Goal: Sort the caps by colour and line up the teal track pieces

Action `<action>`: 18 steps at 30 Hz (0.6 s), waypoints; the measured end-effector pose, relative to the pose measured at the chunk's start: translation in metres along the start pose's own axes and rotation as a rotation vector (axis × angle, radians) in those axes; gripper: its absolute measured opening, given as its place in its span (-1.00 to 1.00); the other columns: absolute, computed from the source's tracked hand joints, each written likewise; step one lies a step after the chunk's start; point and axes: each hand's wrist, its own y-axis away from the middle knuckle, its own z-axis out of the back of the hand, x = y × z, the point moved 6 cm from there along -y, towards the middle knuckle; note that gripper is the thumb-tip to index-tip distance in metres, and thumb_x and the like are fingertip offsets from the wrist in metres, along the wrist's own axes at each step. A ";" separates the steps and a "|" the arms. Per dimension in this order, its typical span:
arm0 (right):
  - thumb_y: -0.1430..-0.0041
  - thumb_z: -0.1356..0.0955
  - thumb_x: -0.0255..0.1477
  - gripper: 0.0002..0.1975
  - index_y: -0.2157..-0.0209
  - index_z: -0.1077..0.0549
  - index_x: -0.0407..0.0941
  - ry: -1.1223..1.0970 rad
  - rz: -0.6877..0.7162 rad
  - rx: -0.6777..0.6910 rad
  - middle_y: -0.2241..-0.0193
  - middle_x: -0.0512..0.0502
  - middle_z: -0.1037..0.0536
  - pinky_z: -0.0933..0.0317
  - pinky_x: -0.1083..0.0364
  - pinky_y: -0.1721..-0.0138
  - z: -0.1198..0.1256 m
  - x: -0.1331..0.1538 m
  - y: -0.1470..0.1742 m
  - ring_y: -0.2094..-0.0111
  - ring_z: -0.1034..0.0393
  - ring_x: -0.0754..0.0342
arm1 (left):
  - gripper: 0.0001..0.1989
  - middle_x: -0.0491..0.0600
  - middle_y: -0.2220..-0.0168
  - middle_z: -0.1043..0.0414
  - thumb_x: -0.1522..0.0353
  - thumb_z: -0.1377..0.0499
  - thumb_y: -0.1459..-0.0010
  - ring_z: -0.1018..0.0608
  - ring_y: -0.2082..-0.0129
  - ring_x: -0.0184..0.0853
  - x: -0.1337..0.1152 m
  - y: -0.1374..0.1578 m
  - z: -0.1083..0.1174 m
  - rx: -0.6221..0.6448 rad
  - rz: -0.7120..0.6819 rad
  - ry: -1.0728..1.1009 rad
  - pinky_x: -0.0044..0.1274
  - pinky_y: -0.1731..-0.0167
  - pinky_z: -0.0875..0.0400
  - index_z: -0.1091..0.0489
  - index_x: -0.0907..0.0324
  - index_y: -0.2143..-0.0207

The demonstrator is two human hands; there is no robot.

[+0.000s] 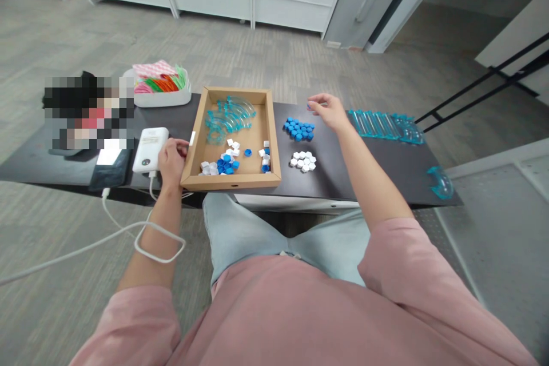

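My left hand (172, 159) is at the left wall of an open cardboard box (234, 182), its fingers curled against the edge. In the box lie clear teal curved pieces (231, 117), white hexagonal pieces (209, 168) and blue hexagonal pieces (226, 164). To the right of the box, my right hand (329, 111) is raised a little above the table, thumb and fingers pinched on a small blue piece (309, 107) that is mostly hidden. Just below that hand sits a cluster of blue hexagonal pieces (299, 128), with a cluster of white ones (302, 161) nearer me.
Clear teal pieces (381, 126) lie in a row on the dark table (330, 177), with another teal piece (440, 183) at its right end. Left are a white power bank (150, 150), a phone (112, 163), a white bin (165, 98) and a cable (86, 254) looping over my left forearm.
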 end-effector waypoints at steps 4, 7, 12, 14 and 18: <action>-0.23 -0.61 -0.32 -0.81 0.25 -0.62 -0.06 0.170 -0.146 -0.086 0.24 -0.09 -0.72 -0.59 -0.16 -0.18 -0.009 -0.026 0.000 0.12 -0.68 -0.08 | -0.57 -0.07 0.51 -0.32 0.41 -0.03 -0.55 -0.36 0.47 -0.32 -0.004 0.003 0.000 -0.012 0.027 0.003 -0.50 0.41 -0.23 -0.49 0.16 0.43; -0.21 -0.58 -0.42 -0.89 0.29 -0.62 -0.05 0.273 -0.217 -0.070 0.23 -0.11 -0.77 -0.57 -0.16 -0.24 -0.020 -0.029 0.005 0.08 -0.70 -0.10 | -0.58 -0.06 0.51 -0.32 0.43 -0.02 -0.52 -0.37 0.48 -0.32 -0.006 0.004 0.000 -0.017 0.029 0.002 -0.50 0.42 -0.22 -0.49 0.16 0.43; -0.22 -0.57 -0.45 -0.93 0.29 -0.64 -0.06 0.372 -0.269 0.022 0.20 -0.12 -0.81 -0.56 -0.13 -0.23 -0.029 -0.031 0.009 0.06 -0.71 -0.11 | -0.56 -0.06 0.51 -0.33 0.43 -0.01 -0.54 -0.37 0.47 -0.32 -0.005 0.003 0.001 -0.006 0.028 0.001 -0.50 0.42 -0.22 -0.50 0.17 0.42; -0.28 -0.53 -0.43 -0.98 0.27 -0.66 -0.07 0.401 -0.270 0.044 0.18 -0.14 -0.82 -0.55 -0.13 -0.23 -0.029 -0.030 0.009 0.05 -0.71 -0.12 | -0.56 -0.07 0.51 -0.33 0.42 -0.01 -0.56 -0.36 0.47 -0.32 -0.003 0.002 0.001 -0.001 0.029 0.002 -0.50 0.42 -0.20 -0.50 0.17 0.41; -0.39 -0.47 -0.40 -0.90 0.15 -0.70 -0.07 0.506 -0.230 0.023 0.02 -0.24 -0.83 -0.45 -0.23 -0.34 -0.028 -0.015 0.006 -0.10 -0.70 -0.22 | -0.56 -0.07 0.50 -0.33 0.41 -0.01 -0.59 -0.36 0.47 -0.31 0.001 0.000 0.000 0.004 0.033 0.008 -0.48 0.41 -0.21 -0.49 0.15 0.39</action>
